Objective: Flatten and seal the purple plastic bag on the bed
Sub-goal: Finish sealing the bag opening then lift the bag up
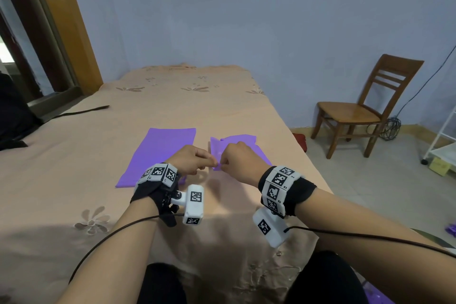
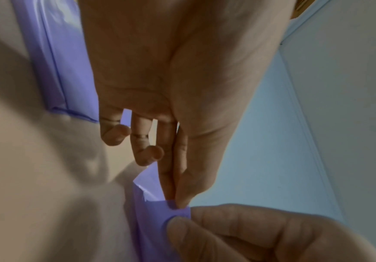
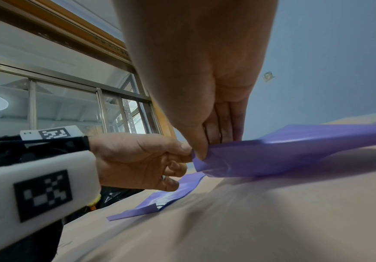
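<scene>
Both hands [image 1: 218, 163] hide bag's [image 1: 240, 145] pinched corner.

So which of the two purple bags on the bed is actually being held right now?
The right-hand purple bag: both the left hand and right hand pinch its near corner, lifting it. The other purple bag lies flat, untouched.

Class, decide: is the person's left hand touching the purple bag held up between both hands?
Touching. The left wrist view shows the left hand pinching the corner of the purple bag between thumb and finger; the right wrist view agrees.
</scene>
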Motion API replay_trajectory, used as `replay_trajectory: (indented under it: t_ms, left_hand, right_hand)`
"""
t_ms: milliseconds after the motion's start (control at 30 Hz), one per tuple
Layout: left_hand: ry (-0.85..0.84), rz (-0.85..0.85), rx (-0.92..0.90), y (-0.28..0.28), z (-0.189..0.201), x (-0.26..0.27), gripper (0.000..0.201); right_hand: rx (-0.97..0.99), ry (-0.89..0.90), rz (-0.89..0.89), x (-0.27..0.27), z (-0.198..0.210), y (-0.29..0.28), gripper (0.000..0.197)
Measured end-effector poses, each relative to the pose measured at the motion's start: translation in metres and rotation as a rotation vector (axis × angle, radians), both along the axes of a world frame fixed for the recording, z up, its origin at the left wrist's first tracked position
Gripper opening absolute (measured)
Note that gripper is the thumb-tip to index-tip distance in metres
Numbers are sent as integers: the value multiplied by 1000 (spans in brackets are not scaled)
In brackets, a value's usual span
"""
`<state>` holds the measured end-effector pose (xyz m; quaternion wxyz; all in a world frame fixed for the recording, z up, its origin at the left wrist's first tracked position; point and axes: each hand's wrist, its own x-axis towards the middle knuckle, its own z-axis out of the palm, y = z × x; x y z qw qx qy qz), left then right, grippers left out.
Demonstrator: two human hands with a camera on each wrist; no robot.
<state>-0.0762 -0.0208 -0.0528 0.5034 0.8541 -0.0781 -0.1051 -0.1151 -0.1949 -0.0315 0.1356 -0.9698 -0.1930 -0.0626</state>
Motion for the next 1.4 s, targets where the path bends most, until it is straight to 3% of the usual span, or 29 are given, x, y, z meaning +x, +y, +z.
replay_trajectory:
  t_ms: [167,300,467,700,867,1067,1367,1400]
  left_hand:
    - [-56,-34,64,-5,6,-6,10]
    - [-92,-1,61,-5,3,-1,14]
    - [-111,58,69,-6,5,0,19]
    - [-121,115,63,-12,5,-5,5]
    - [-136,126,49,-14,5,-5,10]
    - [-122,130,10,-13,7,-7,7]
    - [-125,159,-43,-8,4,0,7]
    - [-122,154,-43,-7,4,0,6]
  right_hand:
    - [21,15,4,4,-1,0,44]
    - [42,14,-10,5,-1,-2,32]
    - [81,20,1,8,-3,-5,35]
    - [47,12,28,12,-9,-18,47]
    - [46,-3,36,16,-11,-27,44]
    - [10,-17,-10,15,-10,-39,20]
    - [-14,-32,19,14,-11,-51,26]
    - [-27,-35,-5,15,-11,-54,6]
